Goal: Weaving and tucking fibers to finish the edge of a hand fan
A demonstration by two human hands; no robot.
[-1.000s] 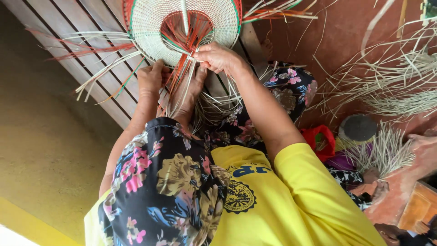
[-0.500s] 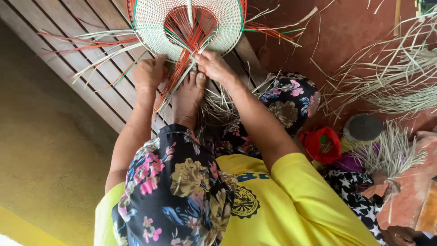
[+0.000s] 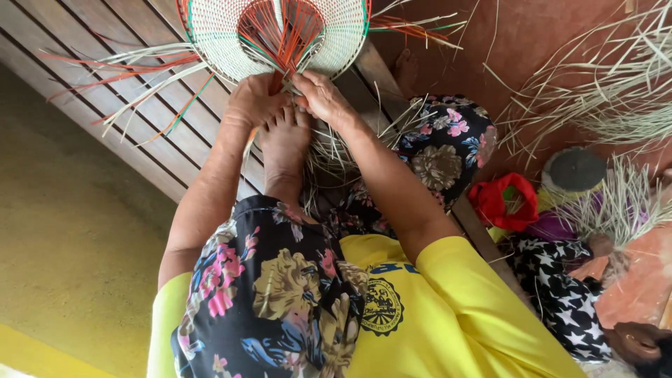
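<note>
A round, half-woven basket (image 3: 210,31) of pale strips with a green and red rim stands on edge at the top of the view. Orange, red and green loose strands (image 3: 280,31) fan out from its middle. My left hand (image 3: 253,99) is closed on strands at the basket's lower edge. My right hand (image 3: 323,96) pinches strands right beside it, and the two hands almost touch. My bare foot (image 3: 283,136) rests just under both hands against the basket's base.
A slatted wooden panel (image 3: 140,119) lies under the basket. Bundles of pale loose strips (image 3: 609,91) spread at the right. A red bag (image 3: 500,203), a round dark lid (image 3: 574,169) and star-patterned cloth (image 3: 560,287) sit by my right side.
The basket and both hands have shifted up and slightly right in view. My hands have drawn closer together at the basket's lower edge, just above my foot.
</note>
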